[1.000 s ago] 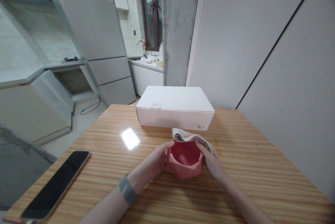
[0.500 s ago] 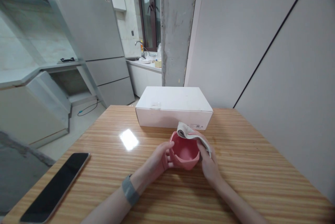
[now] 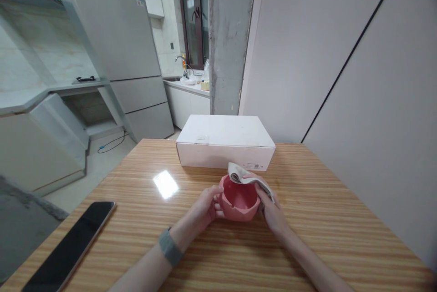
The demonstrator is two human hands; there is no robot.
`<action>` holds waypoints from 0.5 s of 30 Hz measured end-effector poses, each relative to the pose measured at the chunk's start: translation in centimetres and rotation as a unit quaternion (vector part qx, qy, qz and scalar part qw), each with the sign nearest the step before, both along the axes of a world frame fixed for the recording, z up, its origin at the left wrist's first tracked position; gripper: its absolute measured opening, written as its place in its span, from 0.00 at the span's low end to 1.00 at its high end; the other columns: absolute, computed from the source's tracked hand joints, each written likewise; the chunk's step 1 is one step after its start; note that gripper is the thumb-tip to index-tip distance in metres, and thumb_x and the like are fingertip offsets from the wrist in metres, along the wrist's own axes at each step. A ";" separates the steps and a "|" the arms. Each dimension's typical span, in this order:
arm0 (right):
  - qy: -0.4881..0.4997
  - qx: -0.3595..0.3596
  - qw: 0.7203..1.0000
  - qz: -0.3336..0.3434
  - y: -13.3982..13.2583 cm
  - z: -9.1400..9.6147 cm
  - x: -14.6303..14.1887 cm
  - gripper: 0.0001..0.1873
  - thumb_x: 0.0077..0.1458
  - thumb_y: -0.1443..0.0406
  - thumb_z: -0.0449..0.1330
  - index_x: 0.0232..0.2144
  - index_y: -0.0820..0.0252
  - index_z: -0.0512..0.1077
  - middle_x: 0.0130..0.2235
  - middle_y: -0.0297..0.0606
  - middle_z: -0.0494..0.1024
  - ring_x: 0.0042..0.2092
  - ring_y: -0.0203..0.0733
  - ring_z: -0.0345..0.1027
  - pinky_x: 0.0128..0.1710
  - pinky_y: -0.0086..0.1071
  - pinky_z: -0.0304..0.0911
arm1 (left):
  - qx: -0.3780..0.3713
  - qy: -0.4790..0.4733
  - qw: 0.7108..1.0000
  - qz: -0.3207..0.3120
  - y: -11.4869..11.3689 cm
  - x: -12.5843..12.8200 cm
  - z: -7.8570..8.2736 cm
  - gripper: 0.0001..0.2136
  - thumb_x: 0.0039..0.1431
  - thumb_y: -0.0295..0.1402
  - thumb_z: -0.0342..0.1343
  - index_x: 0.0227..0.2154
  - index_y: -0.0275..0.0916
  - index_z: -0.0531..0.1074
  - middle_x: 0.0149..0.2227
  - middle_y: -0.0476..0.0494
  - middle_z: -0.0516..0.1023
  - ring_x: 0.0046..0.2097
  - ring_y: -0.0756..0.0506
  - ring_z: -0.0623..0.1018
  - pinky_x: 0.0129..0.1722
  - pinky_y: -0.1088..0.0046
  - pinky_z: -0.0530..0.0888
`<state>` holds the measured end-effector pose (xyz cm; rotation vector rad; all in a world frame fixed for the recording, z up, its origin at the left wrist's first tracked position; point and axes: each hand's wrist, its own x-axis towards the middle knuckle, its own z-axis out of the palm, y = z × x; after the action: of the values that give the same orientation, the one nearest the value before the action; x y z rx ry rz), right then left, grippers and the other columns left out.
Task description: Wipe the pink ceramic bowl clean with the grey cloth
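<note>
**Pink bowl gripped, cloth at its rim**

A faceted pink bowl (image 3: 238,200) on the striped wooden table (image 3: 341,228) is clasped by the left hand (image 3: 204,208). A folded grey cloth (image 3: 246,177) is pinched against its rim by the right hand (image 3: 273,212). Behind lies a white cardboard box (image 3: 225,142).
</note>
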<state>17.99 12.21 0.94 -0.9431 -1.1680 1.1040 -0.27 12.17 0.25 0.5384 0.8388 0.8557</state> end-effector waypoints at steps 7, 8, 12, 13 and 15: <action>-0.068 0.058 0.995 -0.052 -0.2 0.0 0.6 0.15 0.55 0.53 0.60 0.40 0.51 0.79 0.46 0.35 0.80 0.53 0.48 0.68 0.60 0.40 0.56 | 0.068 -0.083 0.993 0.041 -1.6 1.3 0.5 0.14 0.44 0.35 0.63 0.35 0.35 0.70 0.24 0.50 0.74 0.25 0.51 0.73 0.33 0.70 0.74; -0.065 0.057 0.995 -0.049 -0.2 0.2 0.7 0.14 0.55 0.53 0.60 0.39 0.50 0.79 0.46 0.35 0.80 0.53 0.48 0.68 0.59 0.40 0.57 | 0.070 -0.089 0.993 0.015 -1.6 1.1 0.6 0.14 0.45 0.35 0.63 0.35 0.35 0.70 0.25 0.49 0.75 0.26 0.50 0.74 0.33 0.70 0.74; -0.042 0.037 0.998 -0.010 -0.3 0.6 0.7 0.14 0.55 0.53 0.60 0.38 0.52 0.79 0.45 0.35 0.81 0.51 0.49 0.70 0.56 0.38 0.60 | 0.060 -0.045 0.993 -0.088 -1.0 -0.2 1.3 0.18 0.55 0.45 0.56 0.36 0.33 0.73 0.28 0.43 0.77 0.27 0.48 0.76 0.30 0.70 0.76; -0.035 0.029 0.999 0.003 -0.3 0.5 0.7 0.15 0.55 0.53 0.60 0.39 0.52 0.79 0.46 0.36 0.81 0.50 0.49 0.70 0.56 0.38 0.60 | 0.060 -0.028 0.993 -0.095 -0.8 -0.4 1.4 0.19 0.56 0.47 0.54 0.37 0.32 0.73 0.29 0.42 0.77 0.27 0.48 0.77 0.29 0.71 0.76; -0.020 0.006 1.000 0.018 -0.1 0.2 0.7 0.16 0.55 0.52 0.60 0.40 0.53 0.79 0.46 0.37 0.81 0.50 0.49 0.71 0.56 0.39 0.59 | 0.063 0.001 0.994 -0.088 -0.4 -0.8 1.3 0.20 0.56 0.47 0.56 0.39 0.33 0.73 0.30 0.42 0.78 0.28 0.48 0.77 0.27 0.72 0.76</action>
<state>18.69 12.09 1.09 -0.9414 -1.2261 1.1099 -1.11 11.73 1.60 0.7136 0.7311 0.7500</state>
